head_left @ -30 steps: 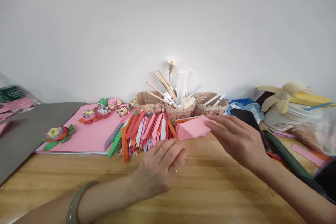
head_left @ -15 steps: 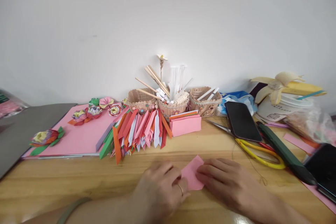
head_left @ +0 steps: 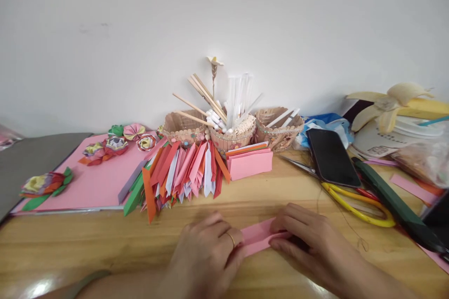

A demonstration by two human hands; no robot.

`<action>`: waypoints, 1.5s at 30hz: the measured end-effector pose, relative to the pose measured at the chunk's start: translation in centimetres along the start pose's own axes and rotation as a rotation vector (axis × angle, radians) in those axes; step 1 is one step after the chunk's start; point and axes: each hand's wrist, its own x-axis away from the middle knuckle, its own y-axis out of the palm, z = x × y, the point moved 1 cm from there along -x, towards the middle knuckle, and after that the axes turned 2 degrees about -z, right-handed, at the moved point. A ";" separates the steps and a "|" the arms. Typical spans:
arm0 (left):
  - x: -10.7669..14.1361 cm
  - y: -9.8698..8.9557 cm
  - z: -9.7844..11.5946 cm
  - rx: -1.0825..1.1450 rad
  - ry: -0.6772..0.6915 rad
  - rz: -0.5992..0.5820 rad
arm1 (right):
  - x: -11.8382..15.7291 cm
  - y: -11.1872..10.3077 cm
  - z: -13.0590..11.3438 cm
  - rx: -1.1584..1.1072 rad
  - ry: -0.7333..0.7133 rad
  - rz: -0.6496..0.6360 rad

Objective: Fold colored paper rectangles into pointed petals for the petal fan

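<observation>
A small pink sheet of paper (head_left: 257,233) lies lengthwise between my hands near the front of the wooden table, with a crease running along it. My left hand (head_left: 210,252), wearing a ring, grips its left end, and the fingertips are partly hidden. At the other end, my right hand (head_left: 308,243) pinches the paper's lower edge between thumb and fingers, folding it up. Behind them stands a stack of folded paper pieces (head_left: 249,166), pink in front. Left of that stack is a pile of folded strips (head_left: 189,170) in red, orange, pink, white and green.
Three craft baskets (head_left: 278,131) with sticks and straws stand against the wall. Paper flowers (head_left: 115,145) lie on a pink sheet (head_left: 101,187) at left. To the right are a phone (head_left: 333,156), yellow-handled scissors (head_left: 365,205), a green cutter (head_left: 396,203) and a peeled banana (head_left: 403,98).
The pink paper has turned from slanted to lengthwise, and its lower edge is now folded up. Both hands have shifted grip to its ends. The view has moved slightly closer.
</observation>
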 end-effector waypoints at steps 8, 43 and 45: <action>-0.3 0.0 -0.3 0.019 -0.097 -0.026 | -0.3 0.7 0.2 -0.046 0.189 0.069; -0.9 0.6 -0.7 -0.161 0.028 -0.082 | -0.8 1.0 0.2 0.094 0.234 0.140; -0.9 0.7 -0.7 -0.169 0.042 -0.089 | -1.0 0.8 0.2 0.164 0.190 0.171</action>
